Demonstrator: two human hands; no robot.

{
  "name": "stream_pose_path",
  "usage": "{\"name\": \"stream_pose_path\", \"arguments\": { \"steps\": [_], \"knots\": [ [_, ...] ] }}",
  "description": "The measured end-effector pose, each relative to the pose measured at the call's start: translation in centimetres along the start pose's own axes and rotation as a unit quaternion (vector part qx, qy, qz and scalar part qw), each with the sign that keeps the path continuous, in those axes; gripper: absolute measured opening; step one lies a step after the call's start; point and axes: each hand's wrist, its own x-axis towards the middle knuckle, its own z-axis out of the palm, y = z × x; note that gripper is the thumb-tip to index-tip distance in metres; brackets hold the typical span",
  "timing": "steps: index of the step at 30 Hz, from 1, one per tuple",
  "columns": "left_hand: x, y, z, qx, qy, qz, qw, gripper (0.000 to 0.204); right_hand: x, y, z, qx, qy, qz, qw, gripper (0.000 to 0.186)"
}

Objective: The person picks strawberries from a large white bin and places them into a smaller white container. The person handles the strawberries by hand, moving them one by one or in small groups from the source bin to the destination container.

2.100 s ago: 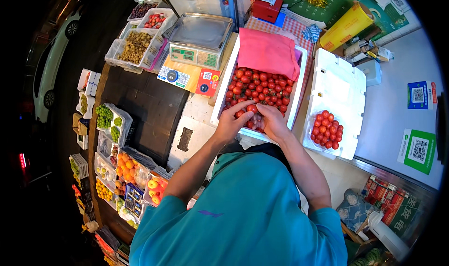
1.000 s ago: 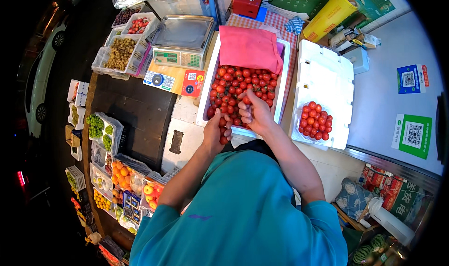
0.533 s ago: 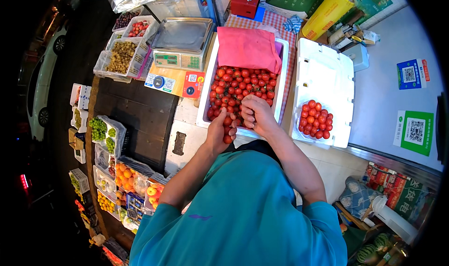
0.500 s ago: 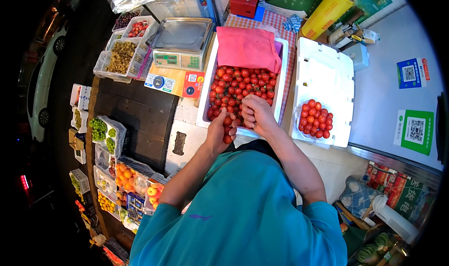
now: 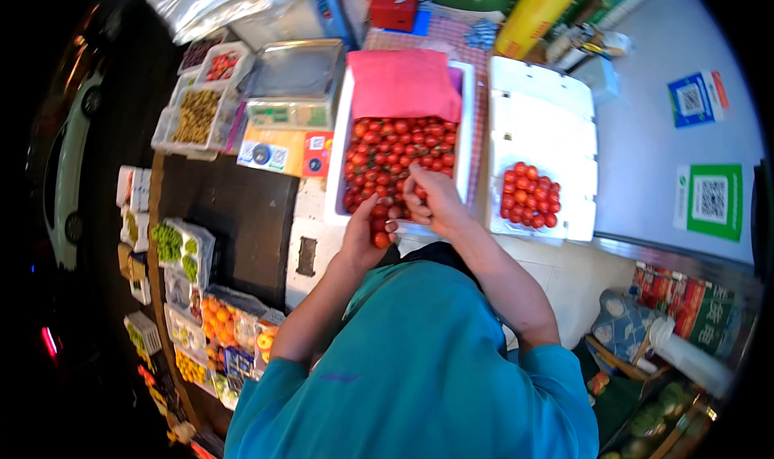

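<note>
My left hand (image 5: 363, 229) is cupped at the near edge of a white foam box (image 5: 467, 160), its fingers round several red cherry tomatoes (image 5: 379, 238). My right hand (image 5: 435, 199), just to its right over the loose cherry tomatoes (image 5: 397, 136) in the box, has its fingers curled; what they hold, if anything, I cannot make out. A pink cloth (image 5: 403, 84) covers the far part of the box. To the right, a clear punnet of cherry tomatoes (image 5: 530, 194) sits on a white foam lid (image 5: 543, 112).
A scale (image 5: 292, 76) stands left of the box. Fruit trays (image 5: 195, 116) line the left, beside a dark board (image 5: 242, 217). A red machine (image 5: 393, 11) and yellow roll (image 5: 532, 15) are at the back. A grey counter (image 5: 645, 160) lies right.
Both hands came apart from over the middle of the box; the left lowered to the near edge with tomatoes in it. The view has since swung a little, shifting the box leftward.
</note>
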Motion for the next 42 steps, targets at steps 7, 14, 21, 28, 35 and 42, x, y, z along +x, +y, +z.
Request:
{"name": "stream_pose_path", "arguments": {
  "steps": [7, 14, 21, 28, 35, 42],
  "knots": [
    [1.1, -1.7, 5.7, 0.092, -0.067, -0.076, 0.991, 0.028, -4.7, -2.6, -3.3, 0.025, 0.079, -0.085, 0.993, 0.045],
    [8.0, -10.4, 16.9, 0.524, -0.076, 0.380, 0.758, 0.030, -11.9, -7.8, -11.7, -0.031, 0.373, -0.354, 0.857, 0.037],
    [10.3, -15.2, 20.6, 0.666, -0.165, 0.568, 0.455, 0.025, -11.3, -9.6, -18.2, -0.353, 0.356, -0.300, 0.811, 0.037],
    [10.1, -13.8, 17.3, 0.800, -0.083, 0.447, 0.392, 0.082, -13.5, -8.4, -20.9, -0.381, 0.288, -0.385, 0.790, 0.029],
    [10.4, -15.1, 17.0, 0.729, -0.212, 0.463, 0.457, 0.084, -12.1, -7.6, -20.5, -0.509, 0.356, -0.499, 0.604, 0.020],
    [9.5, -15.6, 17.0, 0.721, -0.148, 0.500, 0.456, 0.081, -10.0, -9.1, -19.8, -0.476, 0.387, -0.433, 0.660, 0.019]
  ]
}}
